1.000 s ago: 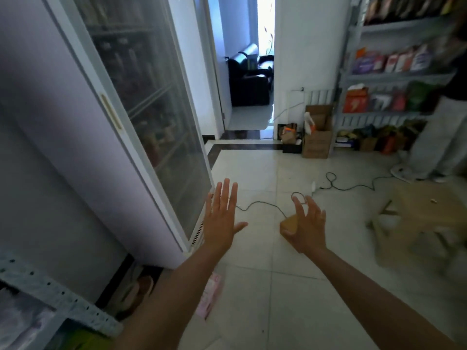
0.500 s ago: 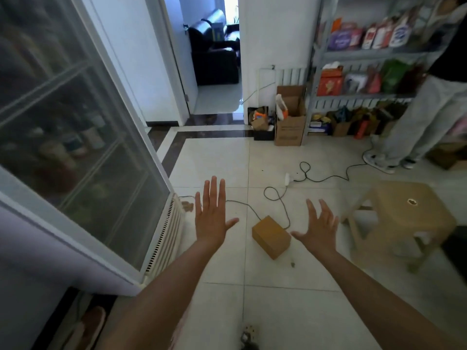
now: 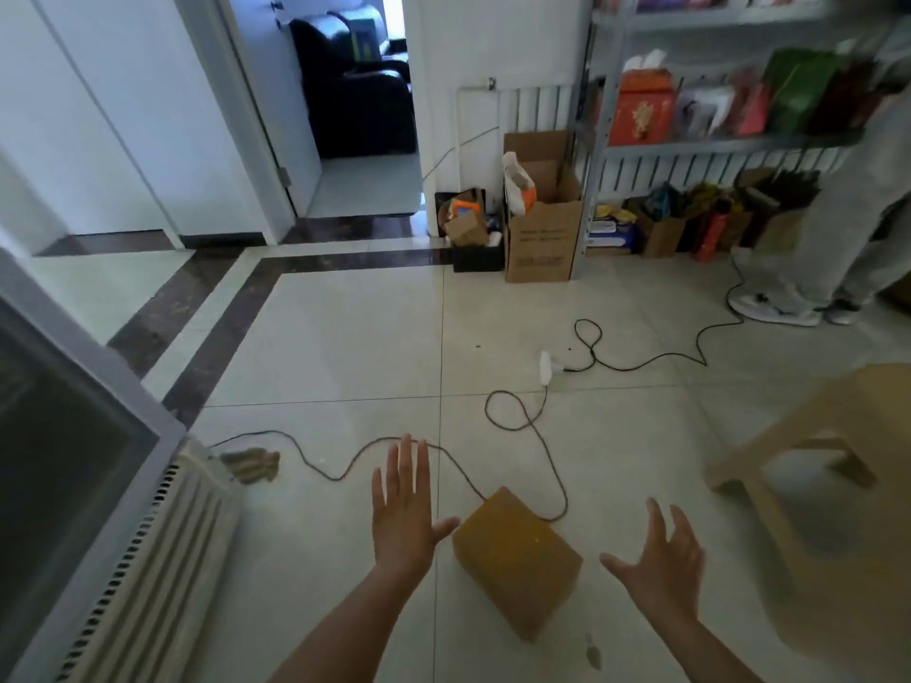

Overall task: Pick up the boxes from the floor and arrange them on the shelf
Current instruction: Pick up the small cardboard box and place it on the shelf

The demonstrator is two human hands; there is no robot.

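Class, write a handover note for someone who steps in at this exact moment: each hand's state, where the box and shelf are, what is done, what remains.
Left hand: open, fingers straight, just left of the box, holding nothing.
Right hand: open, fingers spread, to the box's right, apart from it.
Cardboard box: on the floor tiles between the two hands, not lifted.
Shelf: metal rack across the room on the right, already stocked with goods.
Done: hands are placed on either side of the box.
Left: grip the box, lift it, carry it over and arrange it on the shelf.

Small brown box (image 3: 517, 559) on tiled floor (image 3: 345, 347), both hands spread either side, left hand (image 3: 404, 515), right hand (image 3: 665, 564)
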